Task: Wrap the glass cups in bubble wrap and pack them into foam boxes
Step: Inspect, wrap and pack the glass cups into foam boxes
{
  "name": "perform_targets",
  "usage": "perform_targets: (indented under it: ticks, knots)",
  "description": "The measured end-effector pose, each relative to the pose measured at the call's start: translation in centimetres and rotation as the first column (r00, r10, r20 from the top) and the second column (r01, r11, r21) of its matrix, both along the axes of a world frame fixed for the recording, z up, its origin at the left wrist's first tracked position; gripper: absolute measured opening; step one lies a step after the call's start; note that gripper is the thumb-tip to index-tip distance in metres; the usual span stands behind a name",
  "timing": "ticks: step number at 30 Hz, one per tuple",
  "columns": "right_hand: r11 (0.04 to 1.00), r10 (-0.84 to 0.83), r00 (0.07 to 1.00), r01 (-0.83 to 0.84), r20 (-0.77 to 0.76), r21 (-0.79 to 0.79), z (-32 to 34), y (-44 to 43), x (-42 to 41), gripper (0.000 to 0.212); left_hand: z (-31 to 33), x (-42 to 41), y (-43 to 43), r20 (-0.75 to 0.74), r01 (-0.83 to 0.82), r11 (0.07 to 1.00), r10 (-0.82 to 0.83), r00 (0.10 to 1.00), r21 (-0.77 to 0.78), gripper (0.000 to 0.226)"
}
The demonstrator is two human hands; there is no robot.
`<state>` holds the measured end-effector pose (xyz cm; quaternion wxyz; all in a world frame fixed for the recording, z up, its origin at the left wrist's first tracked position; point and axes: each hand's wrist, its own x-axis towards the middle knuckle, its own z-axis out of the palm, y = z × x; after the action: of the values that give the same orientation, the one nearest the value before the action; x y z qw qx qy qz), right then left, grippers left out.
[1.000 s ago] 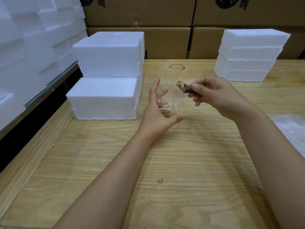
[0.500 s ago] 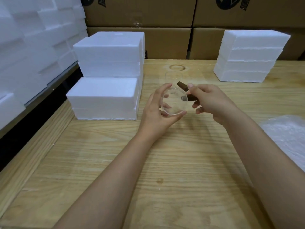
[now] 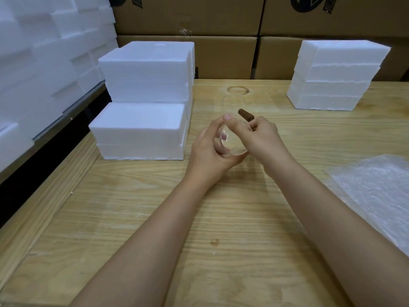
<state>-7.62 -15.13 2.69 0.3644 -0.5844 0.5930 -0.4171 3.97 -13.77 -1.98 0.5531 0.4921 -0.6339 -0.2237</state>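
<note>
A clear glass cup (image 3: 232, 142) with a dark brown handle (image 3: 245, 115) is held above the middle of the wooden table (image 3: 221, 218), tipped so its round mouth faces me. My left hand (image 3: 210, 151) cups it from the left, fingers curled round its wall. My right hand (image 3: 259, 136) grips the handle and rim from the right. A second clear glass cup (image 3: 231, 100) stands on the table just beyond, faint. A sheet of bubble wrap (image 3: 376, 196) lies at the right edge. White foam boxes (image 3: 141, 127) are stacked to the left.
Another stack of foam boxes (image 3: 334, 74) stands at the back right. Cardboard cartons (image 3: 221, 56) line the far edge of the table. More white foam pieces (image 3: 44, 63) fill a shelf on the left, beyond a dark gap.
Both hands have lowered the cup a little and tipped it so its mouth faces me. My left hand closed round it and the handle swung to the upper right.
</note>
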Motion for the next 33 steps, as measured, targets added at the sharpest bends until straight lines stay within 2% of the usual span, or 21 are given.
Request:
perform_targets:
  ticks: [2, 5, 7, 11, 15, 21, 26, 31, 33]
  knots:
    - [0.999, 0.02, 0.998, -0.017, -0.062, 0.046, 0.0, 0.2, 0.1, 0.058, 0.0, 0.0, -0.1, -0.006, 0.014, 1.0, -0.014, 1.0, 0.004, 0.067]
    - [0.994, 0.075, 0.981, -0.06, -0.176, 0.091, 0.5, 0.4, 0.1, 0.087, -0.2, 0.2, -0.2, -0.036, 0.013, 1.0, -0.013, 0.999, 0.0, 0.069]
    - [0.994, 0.094, 0.96, -0.077, -0.262, 0.076, 0.7, 0.5, 0.0, 0.092, -0.4, 0.3, -0.4, -0.033, 0.002, 1.0, -0.001, 0.999, 0.007, 0.071]
    - [0.988, 0.154, 0.926, -0.152, -0.346, 0.033, 1.2, 0.8, -0.4, 0.082, -0.5, 0.4, -0.8, -0.14, 0.014, 0.995, 0.0, 0.99, 0.096, 0.067]
    - [0.966, 0.24, 0.911, -0.26, -0.335, -0.014, 1.7, 0.6, -1.5, 0.055, -0.4, 0.7, -0.6, -0.235, 0.094, 0.991, -0.069, 0.969, 0.097, 0.071]
    - [0.936, 0.351, 0.929, -0.353, -0.113, 0.011, 2.3, -0.1, -3.5, 0.037, 0.0, 0.9, -0.1, -0.244, 0.153, 0.984, -0.128, 0.961, 0.087, 0.069]
    - [0.944, 0.328, 0.943, -0.329, -0.051, -0.022, 2.4, -0.4, -4.0, 0.011, 0.1, 1.0, 0.0, -0.252, 0.212, 0.974, -0.185, 0.95, 0.085, 0.072]
    - [0.974, 0.215, 0.975, -0.219, -0.058, -0.053, 2.0, -0.4, -3.4, 0.03, -0.2, 0.9, -0.2, -0.227, 0.204, 0.975, -0.18, 0.957, 0.087, 0.073]
    - [0.981, 0.139, 0.979, -0.157, -0.153, -0.115, 1.6, -0.3, -2.4, 0.039, -0.3, 0.9, -0.3, -0.206, 0.178, 0.981, -0.16, 0.965, 0.072, 0.072]
